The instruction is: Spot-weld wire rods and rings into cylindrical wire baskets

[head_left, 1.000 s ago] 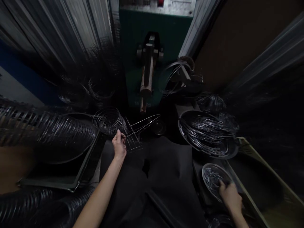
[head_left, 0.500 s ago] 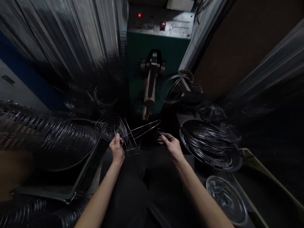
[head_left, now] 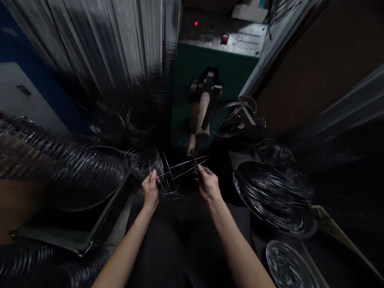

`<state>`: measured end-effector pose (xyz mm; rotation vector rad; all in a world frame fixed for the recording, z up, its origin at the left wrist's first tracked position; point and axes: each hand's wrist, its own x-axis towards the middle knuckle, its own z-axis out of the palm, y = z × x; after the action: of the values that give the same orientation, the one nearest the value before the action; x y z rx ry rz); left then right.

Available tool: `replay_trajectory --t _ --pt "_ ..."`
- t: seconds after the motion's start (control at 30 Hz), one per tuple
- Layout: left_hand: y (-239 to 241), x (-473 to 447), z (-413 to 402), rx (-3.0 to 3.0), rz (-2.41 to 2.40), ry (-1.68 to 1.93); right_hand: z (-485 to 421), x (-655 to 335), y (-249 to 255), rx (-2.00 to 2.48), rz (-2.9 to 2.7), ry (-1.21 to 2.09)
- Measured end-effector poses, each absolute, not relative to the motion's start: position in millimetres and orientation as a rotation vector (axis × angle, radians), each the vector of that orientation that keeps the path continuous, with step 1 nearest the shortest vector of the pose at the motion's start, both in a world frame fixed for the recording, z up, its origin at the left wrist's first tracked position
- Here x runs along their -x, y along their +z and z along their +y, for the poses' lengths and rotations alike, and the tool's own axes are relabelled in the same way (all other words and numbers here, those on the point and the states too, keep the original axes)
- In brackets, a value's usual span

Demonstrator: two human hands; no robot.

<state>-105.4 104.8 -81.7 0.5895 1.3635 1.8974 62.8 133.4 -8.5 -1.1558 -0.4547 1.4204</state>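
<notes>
A thin metal wire frame (head_left: pixel 169 173), with crossbars and a long narrow loop pointing right, is held in front of the welding machine's electrodes (head_left: pixel 192 149). My left hand (head_left: pixel 151 190) is closed, thumb and fingers pinching the frame's left end. At the loop's right part, my right hand (head_left: pixel 207 182) is closed in a pinch on what looks like a short piece of wire, small and dim, against the lower side of the loop. Behind my left hand lies a stack of round wire rings (head_left: pixel 142 158).
The green machine (head_left: pixel 234 70) stands ahead with a lit red lamp (head_left: pixel 196 23). At right are a basin of long wires (head_left: pixel 270 196) and a bowl of short metal pieces (head_left: pixel 283 266). Many wire frames (head_left: pixel 66 160) pile up at left above a green-edged crate (head_left: pixel 54 239).
My right hand has moved slightly left and up to the loop of the wire frame. My left hand still holds the frame. The whole view has shifted and tilted a little.
</notes>
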Motion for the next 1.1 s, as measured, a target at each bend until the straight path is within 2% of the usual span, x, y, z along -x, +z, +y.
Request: replay_trajectory --t 0.33,1.1 --pt "-73.0 103.4 108.9 -0.615 1.402 1.849 140.7 -63.0 6.6 1.167 -0.283 1.543" --pt "-49.3 104.0 111.4 -0.391 1.309 1.806 141.8 -59.7 12.4 1.167 -0.266 1.559"
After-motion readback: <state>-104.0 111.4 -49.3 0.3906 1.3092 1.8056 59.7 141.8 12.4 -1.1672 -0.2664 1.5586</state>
